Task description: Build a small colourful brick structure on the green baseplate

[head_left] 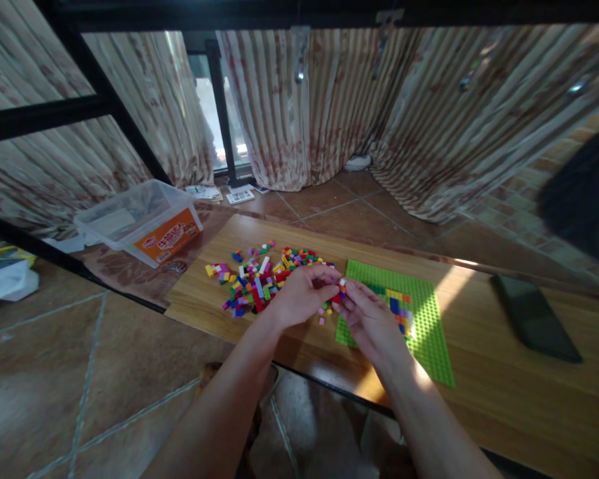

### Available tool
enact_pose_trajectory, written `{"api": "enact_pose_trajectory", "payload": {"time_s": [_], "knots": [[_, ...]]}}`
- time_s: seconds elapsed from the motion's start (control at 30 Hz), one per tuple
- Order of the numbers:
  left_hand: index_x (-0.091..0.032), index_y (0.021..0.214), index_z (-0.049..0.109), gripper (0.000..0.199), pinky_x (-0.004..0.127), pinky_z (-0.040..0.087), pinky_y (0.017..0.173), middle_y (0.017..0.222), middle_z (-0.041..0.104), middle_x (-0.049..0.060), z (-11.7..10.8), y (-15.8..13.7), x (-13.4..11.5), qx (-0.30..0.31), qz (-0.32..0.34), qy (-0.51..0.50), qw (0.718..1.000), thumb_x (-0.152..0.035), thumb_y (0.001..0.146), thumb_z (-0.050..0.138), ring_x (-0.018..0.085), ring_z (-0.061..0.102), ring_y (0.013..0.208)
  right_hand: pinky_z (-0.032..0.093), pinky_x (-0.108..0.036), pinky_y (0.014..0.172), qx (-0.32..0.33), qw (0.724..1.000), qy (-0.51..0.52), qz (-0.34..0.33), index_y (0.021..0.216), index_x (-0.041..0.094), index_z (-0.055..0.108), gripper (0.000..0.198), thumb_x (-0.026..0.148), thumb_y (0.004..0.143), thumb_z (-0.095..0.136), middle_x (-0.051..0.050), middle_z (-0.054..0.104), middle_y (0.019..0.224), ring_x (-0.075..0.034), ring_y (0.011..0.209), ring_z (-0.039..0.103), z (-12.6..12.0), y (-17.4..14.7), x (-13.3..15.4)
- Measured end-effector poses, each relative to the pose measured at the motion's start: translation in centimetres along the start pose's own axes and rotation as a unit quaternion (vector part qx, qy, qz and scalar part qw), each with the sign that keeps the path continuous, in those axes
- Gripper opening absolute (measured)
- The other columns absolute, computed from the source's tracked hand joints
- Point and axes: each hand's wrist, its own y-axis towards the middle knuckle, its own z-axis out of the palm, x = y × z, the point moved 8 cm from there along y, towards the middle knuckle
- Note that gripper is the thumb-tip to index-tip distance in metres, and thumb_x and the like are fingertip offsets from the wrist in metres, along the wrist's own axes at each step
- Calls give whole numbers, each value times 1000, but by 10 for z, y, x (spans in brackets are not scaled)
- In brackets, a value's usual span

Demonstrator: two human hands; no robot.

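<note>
My left hand (301, 293) and my right hand (368, 311) meet over the table, fingertips pinched together on a few small toy bricks (342, 286). White, orange, blue and red show between the fingers, but whether these bricks are joined is too small to tell. Under my right hand lies a green studded baseplate (429, 332), with a patch of coloured bricks (398, 307) built on it, partly hidden by that hand. A loose pile of mixed bricks (259, 283) spreads beside and behind my left hand.
A dark phone (535, 318) rests on the wooden table (484, 372) at the right. Beyond the table's left end stands a clear plastic bin (130, 213) with an orange label. Striped curtains (279, 113) hang behind, and a black metal frame (114, 133) crosses the left side.
</note>
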Motion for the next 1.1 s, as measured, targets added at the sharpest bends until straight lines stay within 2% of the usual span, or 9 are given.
{"api": "enact_pose_trajectory", "payload": {"time_s": [0.13,0.3,0.47,0.67,0.87,0.93,1.0,1.1], "knots": [[-19,96,69,18,22,51,45,81,69,3,0,1,5,-9,-4,29,1000,-22,79,62,12,61,56,54,-23,68,-18,1000,3,12,80,22,74,16,34,70,79,-1,74,85,-12,76,65,3,-1,-4],[-17,87,70,13,23,52,51,74,69,2,-5,1,0,-34,21,103,994,-18,80,59,12,62,59,53,-24,63,-8,1000,-9,16,80,21,75,20,39,72,76,-2,73,78,-13,71,64,11,-3,-5],[-16,79,68,12,23,52,57,76,70,2,-11,2,-5,-60,39,133,989,-14,78,56,12,62,63,53,-23,60,-9,1000,-12,12,79,20,75,23,37,64,82,-1,72,76,-10,63,62,12,-2,-8],[-15,77,65,7,23,51,54,71,65,0,-11,3,4,-67,16,68,995,-15,76,58,11,58,59,54,-25,59,-14,1000,-13,-7,75,21,75,24,38,62,83,-1,71,72,-11,61,61,11,-1,-8],[-15,79,62,6,21,49,55,69,59,-3,-11,2,10,-82,-30,-47,995,-19,74,62,8,54,57,54,-28,66,-17,1000,-17,-14,80,22,75,20,37,68,78,-1,70,71,-13,67,63,9,0,-8],[-15,81,62,8,20,48,54,70,58,-3,-12,1,8,-86,-32,-68,993,-20,74,64,7,54,58,53,-28,68,-27,997,-64,-35,83,21,75,19,37,72,74,-1,71,73,-14,69,63,6,1,-6],[-15,81,62,10,19,47,53,70,58,-3,-12,1,6,-83,-30,-67,994,-20,73,65,7,53,58,52,-30,69,-30,984,-159,-69,87,20,74,20,37,77,69,-3,72,78,-15,71,64,5,1,-1],[-14,80,62,9,18,47,54,72,59,-3,-12,0,2,-77,-16,-56,995,-18,73,65,7,54,59,52,-32,71,-29,939,-314,-135,98,19,73,24,34,82,63,-7,72,90,-18,77,65,9,-3,9]]}}
